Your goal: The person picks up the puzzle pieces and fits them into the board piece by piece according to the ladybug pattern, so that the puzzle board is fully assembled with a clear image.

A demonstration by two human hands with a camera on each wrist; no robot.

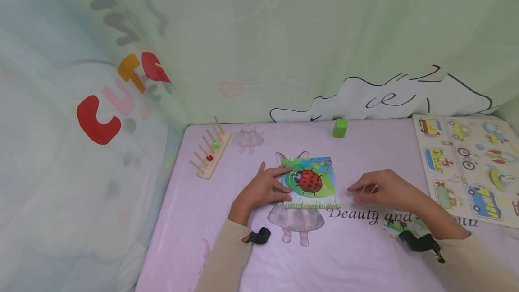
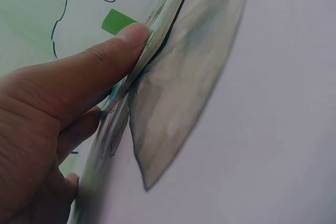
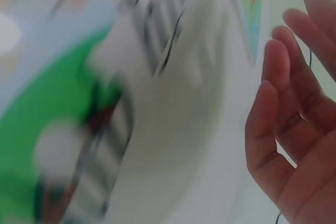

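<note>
A square ladybug picture board [image 1: 311,183] lies on the table, covering part of a printed rabbit figure. My left hand [image 1: 265,187] holds its left side, with the fingers on the picture. In the left wrist view the thumb of my left hand [image 2: 79,77] rests at the edge of the board [image 2: 173,17]. To the right of the board my right hand [image 1: 383,188] hovers with its fingers loosely bent and nothing visible in them. The right wrist view shows the fingers of that hand [image 3: 273,61] slightly apart, beside the board's corner.
A green block [image 1: 339,128] stands at the back. On the left is a wooden peg rack [image 1: 214,156] with a red and a green bead. A vehicle puzzle board [image 1: 458,170] lies at the right. Beneath my right forearm is a printed card [image 1: 399,228], partly hidden.
</note>
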